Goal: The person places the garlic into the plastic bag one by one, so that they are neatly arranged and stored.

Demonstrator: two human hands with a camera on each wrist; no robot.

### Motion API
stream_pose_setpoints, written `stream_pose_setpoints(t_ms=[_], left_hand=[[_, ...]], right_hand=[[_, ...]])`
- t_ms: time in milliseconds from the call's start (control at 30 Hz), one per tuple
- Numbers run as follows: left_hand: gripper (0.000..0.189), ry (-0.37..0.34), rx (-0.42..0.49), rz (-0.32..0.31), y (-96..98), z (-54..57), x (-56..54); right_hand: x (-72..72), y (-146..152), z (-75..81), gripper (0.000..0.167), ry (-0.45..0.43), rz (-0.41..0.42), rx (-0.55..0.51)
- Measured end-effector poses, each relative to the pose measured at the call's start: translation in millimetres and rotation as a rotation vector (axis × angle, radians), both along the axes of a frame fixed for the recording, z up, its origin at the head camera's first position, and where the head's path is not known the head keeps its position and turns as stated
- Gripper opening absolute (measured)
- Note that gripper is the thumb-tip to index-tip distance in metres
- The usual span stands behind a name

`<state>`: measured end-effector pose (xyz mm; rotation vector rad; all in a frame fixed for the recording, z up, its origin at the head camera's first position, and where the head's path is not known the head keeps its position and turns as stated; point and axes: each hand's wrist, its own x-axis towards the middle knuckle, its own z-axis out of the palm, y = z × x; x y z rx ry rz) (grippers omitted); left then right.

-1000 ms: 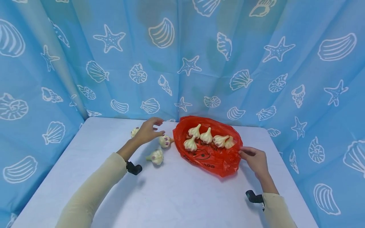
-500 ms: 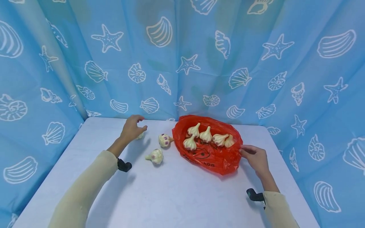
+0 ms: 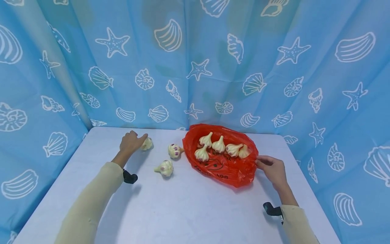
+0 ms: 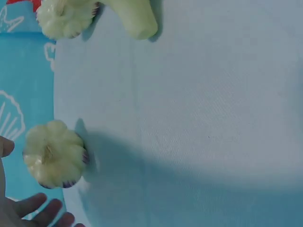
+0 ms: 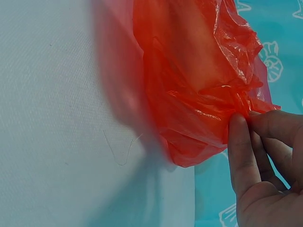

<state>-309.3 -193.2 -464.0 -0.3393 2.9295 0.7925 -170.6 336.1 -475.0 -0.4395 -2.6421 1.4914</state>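
Observation:
At the far left of the table, my left hand [image 3: 130,143] is beside a garlic bulb [image 3: 147,144]. The left wrist view shows that bulb [image 4: 56,153] between the thumb and spread fingers [image 4: 45,213], with gaps around it. Two more garlic bulbs lie to its right: one [image 3: 174,151] has its stem near the bag, and the other [image 3: 166,168] is closer to me. My right hand [image 3: 274,170] pinches the right edge of a red plastic bag [image 3: 239,178] between thumb and fingertips. Inside the bag's wide mouth several garlic bulbs [image 3: 201,154] sit in a cluster.
A white tabletop [image 3: 182,210] extends beneath everything. Blue curtain [image 3: 170,67] with white shells and starfish hangs behind the table and along both sides. Black wrist cameras [image 3: 130,177] are strapped at both cuffs.
My left hand has moved left, away from the bulbs near the bag, to the far-left garlic bulb. The right hand keeps its pinch on the bag.

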Motion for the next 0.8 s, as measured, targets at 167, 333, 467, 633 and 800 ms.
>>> stream_pose_setpoints(t_ms=[167, 333, 467, 633, 800], left_hand=[[0.086, -0.109, 0.052, 0.011, -4.7, -3.6, -1.6], [0.092, -0.165, 0.101, 0.004, -4.5, -3.3, -3.6], [0.097, -0.186, 0.108, 0.007, -2.7, -2.3, -4.9], [0.099, -0.195, 0.100, 0.030, 0.6, -5.0, -10.3], [0.089, -0.209, 0.137, 0.041, 3.1, -8.6, -15.0]], right_hand=[[0.5, 1, -2.3, 0.046, 0.004, -0.004, 0.003], [0.6, 1, -2.9, 0.044, 0.011, -0.007, 0.007], [1.0, 0, -2.4, 0.045, 0.005, -0.010, 0.007], [1.1, 1, -2.6, 0.045, 0.009, -0.009, 0.004], [1.1, 2, -3.5, 0.045, 0.007, -0.006, -0.004]])
